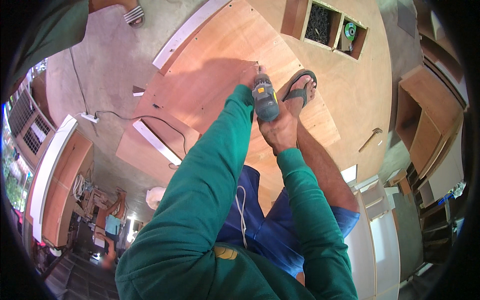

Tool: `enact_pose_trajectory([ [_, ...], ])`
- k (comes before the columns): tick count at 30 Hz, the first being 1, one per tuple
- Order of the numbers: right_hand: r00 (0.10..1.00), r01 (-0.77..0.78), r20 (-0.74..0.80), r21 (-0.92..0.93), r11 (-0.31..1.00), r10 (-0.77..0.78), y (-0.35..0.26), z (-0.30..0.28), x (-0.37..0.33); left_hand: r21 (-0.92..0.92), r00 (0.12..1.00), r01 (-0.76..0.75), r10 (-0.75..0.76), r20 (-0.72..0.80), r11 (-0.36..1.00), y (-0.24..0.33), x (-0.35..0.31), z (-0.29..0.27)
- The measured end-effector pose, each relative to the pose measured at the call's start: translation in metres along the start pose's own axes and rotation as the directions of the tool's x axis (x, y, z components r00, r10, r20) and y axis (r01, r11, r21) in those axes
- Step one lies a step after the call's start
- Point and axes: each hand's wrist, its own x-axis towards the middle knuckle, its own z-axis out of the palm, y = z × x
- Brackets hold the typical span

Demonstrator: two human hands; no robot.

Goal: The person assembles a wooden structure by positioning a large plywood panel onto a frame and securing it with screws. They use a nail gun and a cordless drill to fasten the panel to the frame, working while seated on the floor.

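My right hand (279, 131) grips a grey and yellow power drill (264, 99), pointed down at the corner of a brown plywood panel (210, 95). My left hand (248, 76) rests flat on that panel right beside the drill's tip, partly hidden behind the drill. Both arms wear green sleeves. My right foot in a dark sandal (301, 89) stands on a plywood sheet just right of the drill.
A wooden box (334, 25) holding dark screws and a green disc sits at the top. A hammer (370, 138) lies on the plywood at right. A black cable (150, 120) runs to a white power strip (90, 118). Another person's sandalled foot (134, 14) shows at upper left.
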Motion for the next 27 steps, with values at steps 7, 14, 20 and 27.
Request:
enact_pose_trajectory([
  [7, 1.0, -0.015, -0.013, 0.07, 0.997, 0.016, 0.003, 0.004, -0.001, 0.127, 0.995, -0.095, 0.097, -0.008, 0.987, -0.015, 0.02, -0.013],
  [14, 0.999, -0.045, 0.0, 0.042, 0.998, 0.045, 0.003, 0.007, 0.0, 0.114, 0.997, -0.068, 0.063, 0.041, 0.991, -0.023, 0.041, -0.031],
  [20, 0.999, -0.042, -0.015, 0.053, 0.998, 0.043, -0.004, 0.005, 0.005, -0.073, 0.982, -0.086, 0.097, 0.164, 0.994, -0.02, 0.044, -0.028],
  [27, 0.992, -0.121, 0.036, 0.081, 0.989, 0.119, -0.024, -0.006, 0.024, -0.399, 0.992, 0.083, -0.113, -0.053, 0.913, 0.028, -0.008, 0.026],
])
